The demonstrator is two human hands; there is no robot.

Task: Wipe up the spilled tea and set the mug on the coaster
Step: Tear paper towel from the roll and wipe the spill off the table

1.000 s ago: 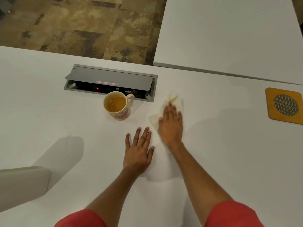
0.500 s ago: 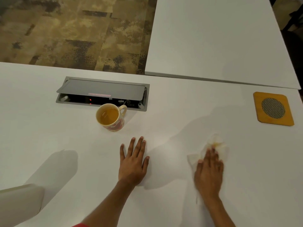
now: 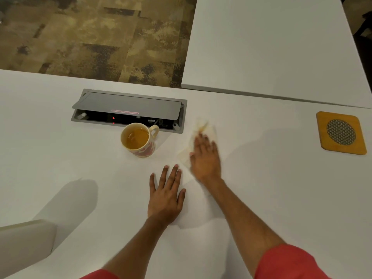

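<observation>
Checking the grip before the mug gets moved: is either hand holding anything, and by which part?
Nothing is gripped. The right hand presses flat on the white paper tissue; the left hand rests on the table.

Table [image 3: 261, 178] – smooth matt white. Mug [image 3: 138, 140] glossy ceramic w/ glazed rim; coaster [image 3: 322, 125] wood w/ metal mesh centre. Tissue [image 3: 209, 130] thin crumpled paper – floor [image 3: 90, 37] rough carpet.
</observation>
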